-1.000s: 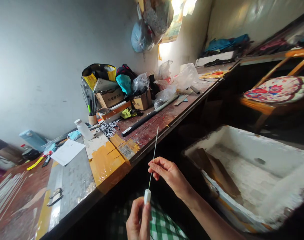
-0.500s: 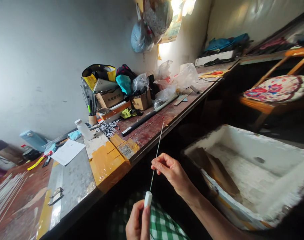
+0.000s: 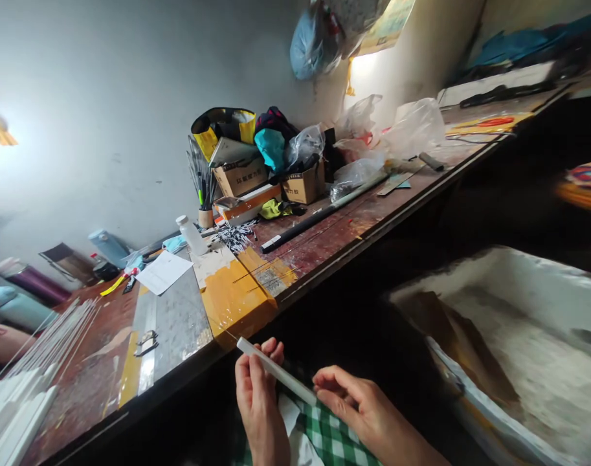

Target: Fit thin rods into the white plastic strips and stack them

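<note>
A slim white rod (image 3: 285, 375) lies slantwise in front of my lap, with a thin stem (image 3: 224, 328) coming out of its upper left end. My left hand (image 3: 261, 388) pinches the rod near that end, thumb and fingers round it. At the lower right end is my right hand (image 3: 351, 398), its fingers curled and the thumb and forefinger tips close together against the rod. Whether a stem also leaves this end is hidden by those fingertips. White material and green checked cloth (image 3: 336, 433) lie beneath the hands.
The workbench (image 3: 319, 255) runs along the wall. Many white rods with thin stems (image 3: 21, 401) lie at its left, beside another person's hand (image 3: 4, 342). A white bottle (image 3: 192, 236) and paper (image 3: 165, 272) stand behind. A worn foam box (image 3: 445, 375) is at right.
The white rod has swung from nearly upright to slanting, its stem end now up left. My right hand has left the stem for the rod's other end. The view has turned left.
</note>
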{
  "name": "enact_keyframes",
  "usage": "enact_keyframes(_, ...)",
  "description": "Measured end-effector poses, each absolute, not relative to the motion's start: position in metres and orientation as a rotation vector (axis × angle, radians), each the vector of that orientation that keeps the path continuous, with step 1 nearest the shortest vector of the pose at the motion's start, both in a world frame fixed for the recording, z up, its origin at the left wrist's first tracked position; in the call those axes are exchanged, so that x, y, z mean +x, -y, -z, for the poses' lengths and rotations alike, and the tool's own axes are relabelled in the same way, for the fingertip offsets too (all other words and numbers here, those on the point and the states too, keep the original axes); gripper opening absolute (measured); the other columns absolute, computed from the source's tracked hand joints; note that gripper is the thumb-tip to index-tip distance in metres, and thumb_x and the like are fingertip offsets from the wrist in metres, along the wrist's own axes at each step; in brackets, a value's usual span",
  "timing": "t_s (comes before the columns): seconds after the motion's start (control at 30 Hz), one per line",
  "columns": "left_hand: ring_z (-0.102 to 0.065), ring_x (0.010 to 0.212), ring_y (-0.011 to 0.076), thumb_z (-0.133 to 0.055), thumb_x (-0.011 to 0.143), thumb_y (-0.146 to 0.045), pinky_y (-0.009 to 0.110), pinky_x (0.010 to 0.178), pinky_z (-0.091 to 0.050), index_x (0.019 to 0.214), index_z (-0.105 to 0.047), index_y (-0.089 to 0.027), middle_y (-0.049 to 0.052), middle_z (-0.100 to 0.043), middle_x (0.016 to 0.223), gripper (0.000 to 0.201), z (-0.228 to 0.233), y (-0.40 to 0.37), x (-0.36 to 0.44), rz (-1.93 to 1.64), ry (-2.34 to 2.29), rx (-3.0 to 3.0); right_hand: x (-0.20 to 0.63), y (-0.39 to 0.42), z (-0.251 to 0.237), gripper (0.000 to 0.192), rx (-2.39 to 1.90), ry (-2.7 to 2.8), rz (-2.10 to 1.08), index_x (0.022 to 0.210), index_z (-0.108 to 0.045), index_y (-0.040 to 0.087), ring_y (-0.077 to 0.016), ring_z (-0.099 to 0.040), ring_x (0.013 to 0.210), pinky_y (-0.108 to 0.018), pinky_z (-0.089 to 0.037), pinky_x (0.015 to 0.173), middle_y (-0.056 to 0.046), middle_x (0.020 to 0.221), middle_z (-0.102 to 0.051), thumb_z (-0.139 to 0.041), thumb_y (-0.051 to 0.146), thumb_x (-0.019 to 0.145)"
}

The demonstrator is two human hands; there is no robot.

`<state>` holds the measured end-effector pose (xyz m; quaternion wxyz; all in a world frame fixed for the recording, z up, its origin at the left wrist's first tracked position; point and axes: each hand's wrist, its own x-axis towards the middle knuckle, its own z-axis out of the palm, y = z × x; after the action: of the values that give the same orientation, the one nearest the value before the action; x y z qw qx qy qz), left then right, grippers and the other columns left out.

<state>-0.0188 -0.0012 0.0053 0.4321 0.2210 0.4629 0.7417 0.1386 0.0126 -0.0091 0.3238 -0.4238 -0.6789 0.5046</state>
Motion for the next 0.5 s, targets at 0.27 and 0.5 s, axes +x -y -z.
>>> enact_keyframes(0.27, -0.065, 0.103, 0.0257, -0.056, 0.088, -0.040, 0.039, 0.093, -0.048, 0.099, -0.054, -0.015, 0.012, -0.068, 0.109, 0.027, -0.006, -0.004, -0.011, -1.887, -1.127, 0.457, 0.134, 0.000, 0.032, 0.022, -1.163, 1.682, -1.253, 0.086, -0.057, 0.022, -0.0129, -0.052, 0.065, -0.020, -0.042, 0.061, 0.004, 0.073, -0.056, -0.047, 0.040, 0.093)
enact_keyframes(0.5, -0.068, 0.095, 0.0228, -0.057, 0.088, -0.036, 0.033, 0.085, -0.053, 0.111, -0.050, -0.017, 0.008, -0.069, 0.096, 0.031, -0.006, -0.006, -0.007, -1.903, -1.084, 0.391, 0.136, 0.007, 0.035, 0.026, -1.167, 1.699, -1.188, 0.083, -0.056, 0.022, -0.0132, -0.051, 0.060, -0.019, -0.043, 0.054, 0.003, 0.068, -0.054, -0.042, 0.042, 0.093)
